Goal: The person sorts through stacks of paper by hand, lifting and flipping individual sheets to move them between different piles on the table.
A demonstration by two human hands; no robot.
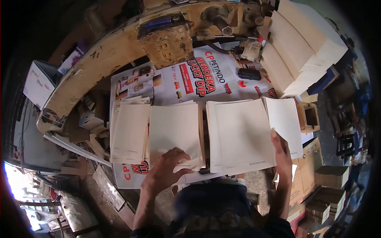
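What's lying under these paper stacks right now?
A printed banner with red and black lettering. It shows above the paper stacks and again below the left ones. Its middle is covered by the paper, and whatever supports the banner is hidden.

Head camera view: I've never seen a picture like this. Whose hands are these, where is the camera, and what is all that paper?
No robot here: these are a person's two bare hands, filmed by a camera on that person's head, looking down; its wide lens bends the edges. Stacks of cream paper lie side by side on a printed banner. The left hand rests fingers on the near edge of one middle stack. The right hand lies along the side of the large stack, beside the rightmost sheets. Whether either grips a sheet is unclear. Taller paper piles stand behind.
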